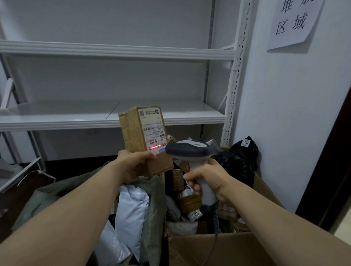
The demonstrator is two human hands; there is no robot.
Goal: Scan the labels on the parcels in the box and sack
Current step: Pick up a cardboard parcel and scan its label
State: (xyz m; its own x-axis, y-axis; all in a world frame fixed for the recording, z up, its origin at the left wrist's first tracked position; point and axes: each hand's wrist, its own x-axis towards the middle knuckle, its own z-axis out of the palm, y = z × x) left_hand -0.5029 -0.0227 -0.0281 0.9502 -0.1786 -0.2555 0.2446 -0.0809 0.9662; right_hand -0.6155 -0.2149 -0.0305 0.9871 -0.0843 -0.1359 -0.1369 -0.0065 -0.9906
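Note:
My left hand (134, 164) grips the lower end of a small brown cardboard parcel (134, 134), held upright above the sack. Its white shipping label (153, 129) faces me, and a red scan line falls across the label's lower part. My right hand (205, 180) grips the handle of a grey and white barcode scanner (188, 151), whose head points at the label from the right. Below lie a green woven sack (155, 205) with white poly mailers (132, 210) and an open cardboard box (220, 257) holding several parcels.
A white metal shelf rack (110, 116) stands behind the parcel. A black plastic bag parcel (240, 163) leans on the wall at the box's far right. The scanner's cable (213, 236) hangs down into the box. A paper sign (292, 20) hangs on the wall.

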